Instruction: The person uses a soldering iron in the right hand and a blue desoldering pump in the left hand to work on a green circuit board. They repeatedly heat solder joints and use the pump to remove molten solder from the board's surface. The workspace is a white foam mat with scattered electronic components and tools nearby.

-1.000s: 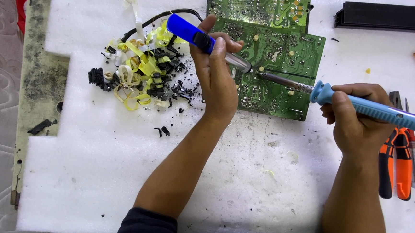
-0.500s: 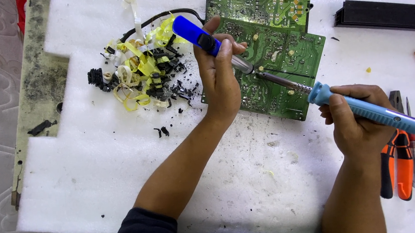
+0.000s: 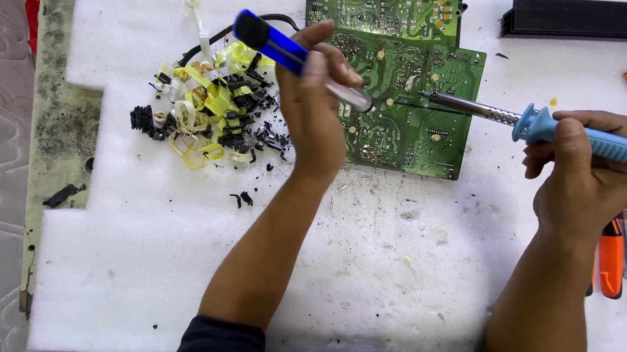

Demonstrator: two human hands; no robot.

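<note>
Solder iron (image 3: 579, 138) & pump (image 3: 299, 54) on PCB (image 3: 411, 119)

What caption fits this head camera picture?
Left hand aims a blue desoldering pump and right hand a soldering iron at a green circuit board.

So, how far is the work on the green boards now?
Done, it seems: a pile of black and yellow removed parts lies left of the circuit boards. In hand: the left hand holds a blue desoldering pump and the right hand a soldering iron, both tips at the board. Left: several components remain mounted there.
</note>
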